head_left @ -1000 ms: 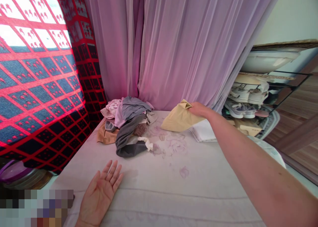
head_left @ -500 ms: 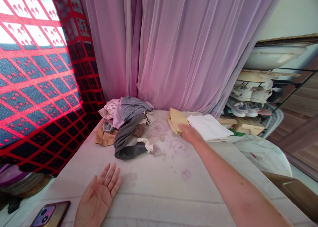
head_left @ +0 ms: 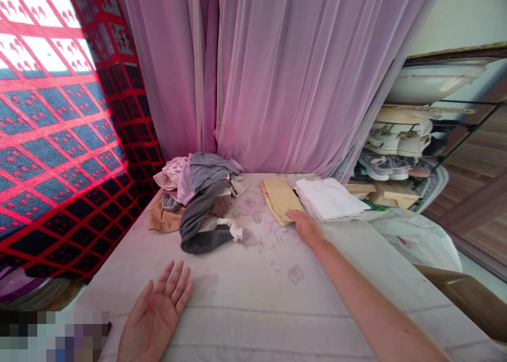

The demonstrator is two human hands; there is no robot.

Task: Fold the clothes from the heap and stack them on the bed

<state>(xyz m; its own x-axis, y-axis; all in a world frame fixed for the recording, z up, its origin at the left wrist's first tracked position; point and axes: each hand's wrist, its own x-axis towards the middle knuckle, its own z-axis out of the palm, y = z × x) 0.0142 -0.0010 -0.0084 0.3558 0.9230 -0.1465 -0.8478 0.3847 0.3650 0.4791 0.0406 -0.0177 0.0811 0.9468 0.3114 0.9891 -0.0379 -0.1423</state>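
Observation:
My right hand (head_left: pixel 304 227) lies flat on the mattress (head_left: pixel 253 283), holding nothing, its fingertips at the lower edge of a folded beige cloth (head_left: pixel 279 200). Just right of that cloth sits a stack of folded white cloth (head_left: pixel 328 199). My left hand (head_left: pixel 156 314) rests palm up and empty near the mattress's front edge. Nearest to it, farther back, is a loose heap of clothes (head_left: pixel 202 198) in grey, pink and tan, with a white scrap on top.
A sheer mauve curtain (head_left: pixel 277 77) hangs behind the mattress, and a red and blue patterned cloth (head_left: pixel 51 140) hangs at left. At right are a shoe rack (head_left: pixel 396 145), a white basin (head_left: pixel 431 82), cardboard (head_left: pixel 392 196) and a plastic bag (head_left: pixel 415 240).
The beige cloth has gone from my raised right hand to lying folded on the mattress beside the white stack. My right hand has let go and come down. My left hand stays put.

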